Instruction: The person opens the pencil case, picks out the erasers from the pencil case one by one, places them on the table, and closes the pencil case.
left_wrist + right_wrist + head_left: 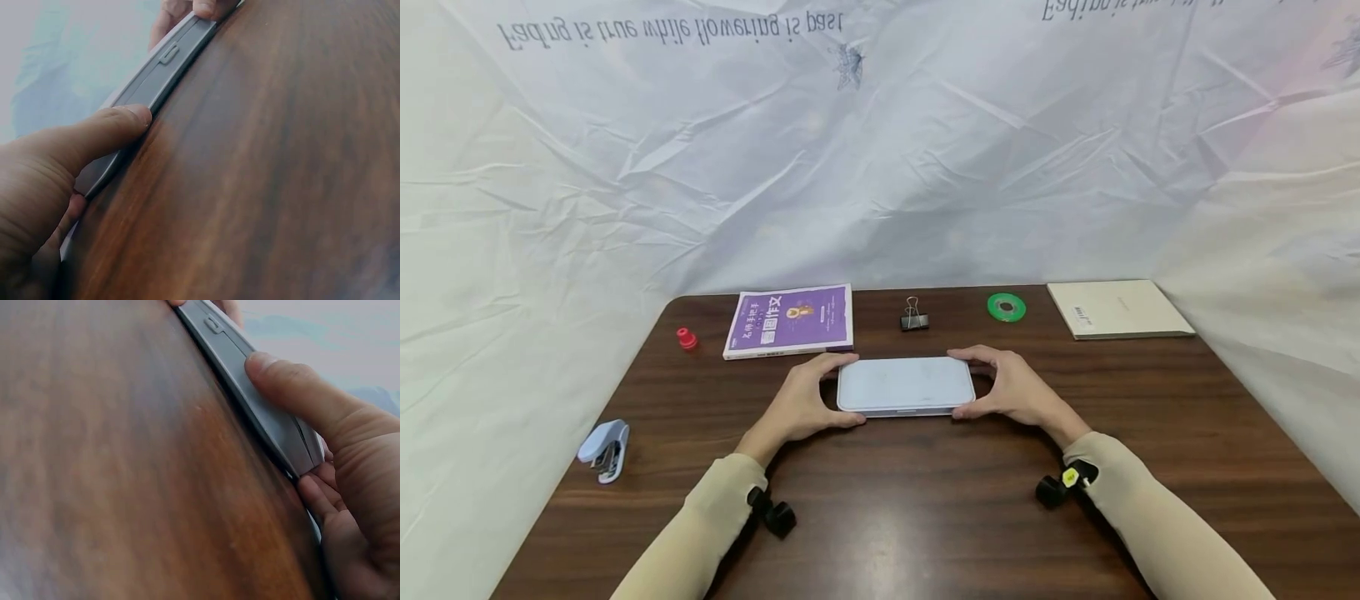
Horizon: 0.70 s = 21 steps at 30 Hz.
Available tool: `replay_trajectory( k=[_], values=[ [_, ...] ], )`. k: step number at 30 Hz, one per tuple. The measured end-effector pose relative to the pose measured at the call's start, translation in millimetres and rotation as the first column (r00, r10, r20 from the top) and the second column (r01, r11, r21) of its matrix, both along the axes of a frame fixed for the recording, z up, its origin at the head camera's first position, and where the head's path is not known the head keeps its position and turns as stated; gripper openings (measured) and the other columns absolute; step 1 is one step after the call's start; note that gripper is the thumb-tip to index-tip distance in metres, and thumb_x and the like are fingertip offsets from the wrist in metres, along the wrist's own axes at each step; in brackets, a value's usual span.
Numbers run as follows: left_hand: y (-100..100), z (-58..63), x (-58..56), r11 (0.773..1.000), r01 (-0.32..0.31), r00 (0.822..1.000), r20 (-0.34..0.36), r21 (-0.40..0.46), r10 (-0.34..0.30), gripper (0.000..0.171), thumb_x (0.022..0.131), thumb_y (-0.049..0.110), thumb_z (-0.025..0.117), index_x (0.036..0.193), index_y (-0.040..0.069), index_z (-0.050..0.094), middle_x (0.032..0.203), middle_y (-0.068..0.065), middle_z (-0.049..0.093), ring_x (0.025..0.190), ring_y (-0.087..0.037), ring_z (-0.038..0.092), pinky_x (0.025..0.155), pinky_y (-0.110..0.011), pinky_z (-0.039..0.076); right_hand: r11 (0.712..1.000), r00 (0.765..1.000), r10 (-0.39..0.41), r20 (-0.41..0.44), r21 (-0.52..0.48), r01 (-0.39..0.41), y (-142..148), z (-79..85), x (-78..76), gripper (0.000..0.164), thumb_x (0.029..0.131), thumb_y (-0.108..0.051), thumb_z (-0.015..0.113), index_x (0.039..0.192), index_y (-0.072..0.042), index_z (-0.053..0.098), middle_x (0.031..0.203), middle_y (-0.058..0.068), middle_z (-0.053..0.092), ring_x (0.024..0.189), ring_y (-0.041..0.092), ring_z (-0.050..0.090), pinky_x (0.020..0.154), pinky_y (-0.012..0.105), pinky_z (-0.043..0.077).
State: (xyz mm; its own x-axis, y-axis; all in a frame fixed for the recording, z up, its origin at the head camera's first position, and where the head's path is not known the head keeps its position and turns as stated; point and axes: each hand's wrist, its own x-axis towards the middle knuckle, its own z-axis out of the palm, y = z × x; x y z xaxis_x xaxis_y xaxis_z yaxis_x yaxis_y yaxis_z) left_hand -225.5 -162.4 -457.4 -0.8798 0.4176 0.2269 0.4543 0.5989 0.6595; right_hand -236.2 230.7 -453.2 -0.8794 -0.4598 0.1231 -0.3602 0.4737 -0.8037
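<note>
A flat, pale blue rectangular case lies lengthwise across the middle of the table, a small raised latch on its near side. My left hand grips its left end, thumb along the near side and fingers round the far corner. At the opposite end my right hand holds it the same way. Both wrist views show a thumb pressed on the grey-looking side of the case. A dark line runs under its lower edge; whether it touches the tabletop I cannot tell.
On the brown wooden table, a purple book, a black binder clip, a green tape roll and a cream notebook line the back. A small red object and a light-blue stapler are at left.
</note>
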Motion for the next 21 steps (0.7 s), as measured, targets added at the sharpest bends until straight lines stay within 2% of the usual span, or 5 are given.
replay_trajectory(
  k=[3,9,13,16,21],
  values=[
    [1,3.0,-0.3,1.0,-0.006,1.0,0.006,-0.007,0.006,0.098,0.071,0.041,0.109,0.156,0.018,0.065,0.147,-0.003,0.07,0.126,-0.024,0.071,0.111,-0.045,0.062,1.0,1.0,0.003,0.022,-0.018,-0.002,1,5.2,-1.3,0.088,0.076,-0.031,0.107,0.153,-0.013,0.068,0.153,0.008,0.067,0.135,0.03,0.069,0.115,0.046,0.059],
    [0,5.4,0.2,0.999,-0.021,1.0,0.004,-0.045,0.021,0.103,0.071,0.046,0.108,0.16,0.019,0.062,0.146,-0.001,0.069,0.127,-0.024,0.068,0.112,-0.051,0.059,0.995,0.997,0.005,0.082,-0.1,0.003,1,11.0,-4.1,0.07,0.089,-0.02,0.097,0.152,-0.008,0.069,0.148,0.011,0.07,0.127,0.029,0.071,0.104,0.034,0.064],
    [0,5.2,1.7,0.999,-0.032,0.999,0.027,-0.03,0.033,0.11,0.07,0.045,0.109,0.163,0.018,0.058,0.15,-0.004,0.067,0.131,-0.026,0.069,0.115,-0.051,0.059,0.997,0.996,-0.045,0.078,-0.059,0.05,-2,13.0,-6.2,0.053,0.101,-0.03,0.086,0.15,-0.014,0.071,0.146,0.01,0.072,0.123,0.025,0.069,0.095,0.027,0.06],
    [0,5.5,2.7,0.999,-0.054,0.996,0.069,0.0,0.054,0.115,0.068,0.043,0.11,0.165,0.015,0.054,0.15,-0.009,0.066,0.131,-0.028,0.071,0.116,-0.049,0.059,0.993,0.991,-0.099,0.085,-0.051,0.104,-5,13.5,-10.1,0.046,0.112,-0.038,0.071,0.148,-0.01,0.073,0.144,0.014,0.073,0.121,0.027,0.073,0.099,0.033,0.062],
    [0,4.7,1.9,0.995,-0.075,0.991,0.113,0.059,0.068,0.13,0.067,0.043,0.111,0.169,0.005,0.041,0.146,-0.015,0.068,0.131,-0.031,0.072,0.117,-0.047,0.059,0.977,0.976,-0.169,0.141,-0.108,0.184,-9,13.5,-17.1,0.06,0.119,-0.045,0.052,0.143,0.007,0.07,0.135,0.027,0.075,0.118,0.037,0.079,0.109,0.052,0.064]
  ],
)
